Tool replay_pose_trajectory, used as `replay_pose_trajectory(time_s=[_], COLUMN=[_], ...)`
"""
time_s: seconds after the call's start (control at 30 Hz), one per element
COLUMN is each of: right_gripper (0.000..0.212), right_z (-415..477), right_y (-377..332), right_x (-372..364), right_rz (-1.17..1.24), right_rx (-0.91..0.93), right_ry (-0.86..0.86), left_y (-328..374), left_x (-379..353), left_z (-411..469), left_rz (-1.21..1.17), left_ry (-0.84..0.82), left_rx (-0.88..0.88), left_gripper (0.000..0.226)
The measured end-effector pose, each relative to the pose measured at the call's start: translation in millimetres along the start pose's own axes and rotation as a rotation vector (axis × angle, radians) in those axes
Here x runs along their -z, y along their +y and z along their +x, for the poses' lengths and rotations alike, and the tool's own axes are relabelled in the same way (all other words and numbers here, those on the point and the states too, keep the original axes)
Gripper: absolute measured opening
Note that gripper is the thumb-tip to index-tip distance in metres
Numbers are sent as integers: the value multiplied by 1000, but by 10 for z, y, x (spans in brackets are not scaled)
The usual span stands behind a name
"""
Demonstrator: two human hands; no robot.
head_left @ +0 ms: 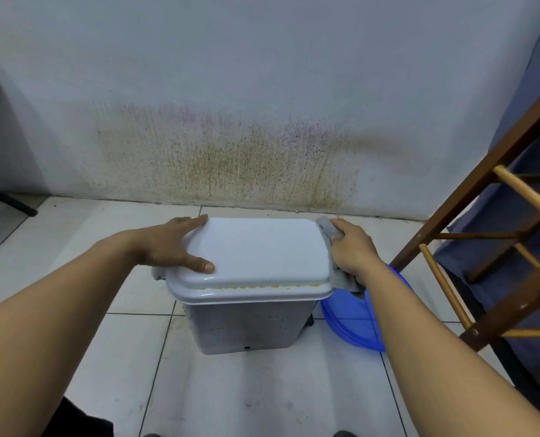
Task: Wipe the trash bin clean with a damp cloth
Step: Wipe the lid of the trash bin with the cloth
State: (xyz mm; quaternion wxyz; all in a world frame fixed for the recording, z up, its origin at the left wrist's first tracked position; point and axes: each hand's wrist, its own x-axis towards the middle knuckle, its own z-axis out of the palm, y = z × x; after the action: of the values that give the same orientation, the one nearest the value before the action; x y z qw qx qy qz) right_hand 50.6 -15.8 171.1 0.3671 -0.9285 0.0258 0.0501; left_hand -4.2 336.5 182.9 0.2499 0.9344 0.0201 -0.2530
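I'm in a home utility corner: pale floor tiles (129, 279), stained wall (230, 152), wooden drying rack (489, 197), blue basin (350, 320).

Open tiled floor (73, 247) left of the trash bin (246, 323); on its right a blue basin (353, 320) and wooden rack (483, 184) crowd close, the stained wall (230, 121) just behind

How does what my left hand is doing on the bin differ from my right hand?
The left hand lies open and bare, flat on the lid, thumb on top; the right hand is closed around a grey cloth. The left is at the lid's left edge, the right at its right edge. Both touch the white trash bin.
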Motion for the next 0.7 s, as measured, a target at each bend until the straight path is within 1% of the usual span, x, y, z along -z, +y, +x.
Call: replay_pose_trajectory(time_s=[0.13,0.23,0.3,0.37,0.47,0.5,0.53,0.63,0.7], right_gripper=[43,47,44,41,48,47,45,38,35], right_z=[-68,-241,-398,-519,-552,-523,-471,-243,-170], right_y=[104,135,170,223,247,237,229,228,188], right_x=[19,51,94,190,415,467,490,384,238], right_rz=[-91,-127,-148,-165,-189,-183,-164,-102,-126], right_rx=[44,51,61,55,24,22,16,-8,-7], right_ry=[-42,-54,-67,-119,-256,-265,-233,-11,5], left_y=[30,39,36,29,18,23,28,53,58], left_x=[17,14,10,5,-2,-4,-6,-14,-12], left_z=[1,-3,-8,-18,-29,-32,-37,-51,-51], left_rz=[82,109,111,109,103,105,105,106,100], left_ry=[-14,-21,-21,-17,-13,-11,-9,-4,-1], left_rx=[10,21,22,16,8,6,5,11,18], left_gripper=[152,148,147,150,149,148,146,142,141])
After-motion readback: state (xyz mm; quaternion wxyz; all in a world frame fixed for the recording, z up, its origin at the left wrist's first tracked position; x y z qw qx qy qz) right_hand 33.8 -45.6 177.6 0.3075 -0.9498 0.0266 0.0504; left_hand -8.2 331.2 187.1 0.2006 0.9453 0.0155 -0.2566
